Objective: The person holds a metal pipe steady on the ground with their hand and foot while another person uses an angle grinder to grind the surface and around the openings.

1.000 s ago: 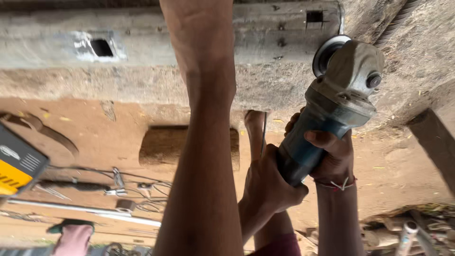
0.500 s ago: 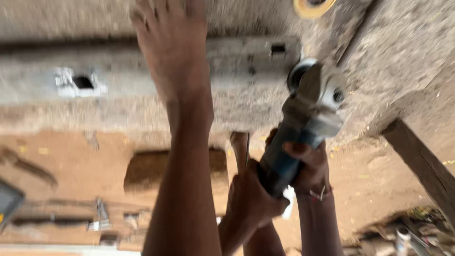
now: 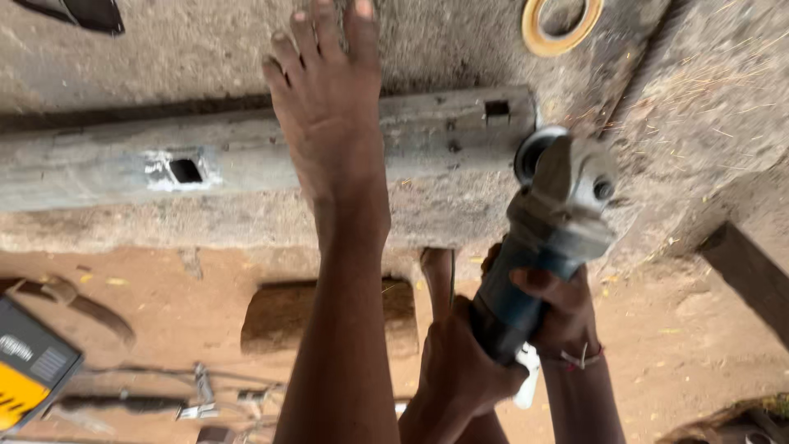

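Hidden: grinding disc behind the guard, at the metal bar's (image 3: 246, 164) 3 o'clock end.
Grip: left hand (image 3: 460, 370) and right hand (image 3: 559, 312) clamped on the angle grinder (image 3: 551, 230).
Around: bare foot (image 3: 329, 115) pins bar; tape ring (image 3: 561, 25) at 12 o'clock.

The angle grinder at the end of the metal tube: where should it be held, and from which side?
Grip the angle grinder on its long blue body, coming from the rear, away from the disc. The grey head and guard sit against the end of the metal tube, so the body is probably the safe handle; the left hand and right hand both wrap it there.
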